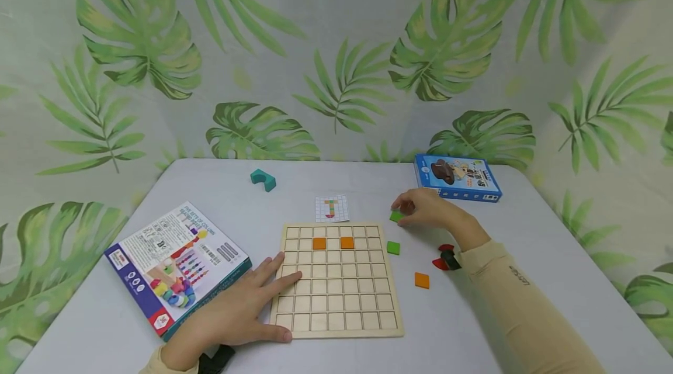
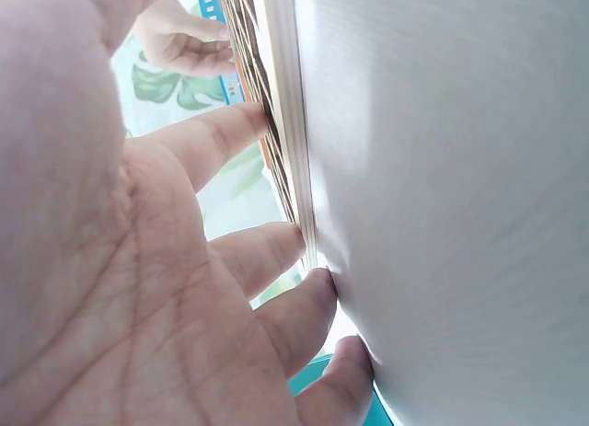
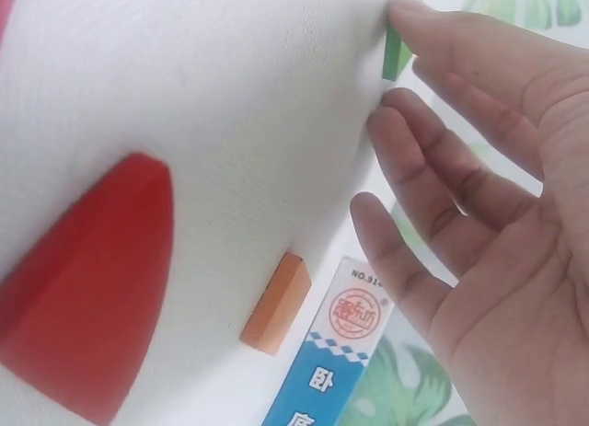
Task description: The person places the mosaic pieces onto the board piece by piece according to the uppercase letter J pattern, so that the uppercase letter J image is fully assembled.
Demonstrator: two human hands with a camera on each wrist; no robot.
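Note:
My left hand point(image 1: 244, 304) lies with fingers spread along the left side of a wooden grid board point(image 1: 336, 337); fingertips touch the board's edge in the left wrist view. Two orange square tiles, a left one point(image 1: 319, 243) and a right one point(image 1: 347, 243), sit in cells of the second row. To the right, beyond the board, my right hand point(image 1: 428, 210) pinches a green square tile point(image 1: 396, 217) at the tabletop. In the right wrist view the thumb covers part of this green tile point(image 3: 394, 51). Another green tile point(image 1: 393, 248) lies beside the board's right edge.
A small pattern card point(image 1: 332, 208) lies behind the board. Right of the board are an orange tile point(image 1: 422, 280) and red and black pieces point(image 1: 447, 258). A blue box point(image 1: 462, 178) stands at back right, a puzzle box point(image 1: 179, 269) at left, a teal arch block point(image 1: 263, 179) at back.

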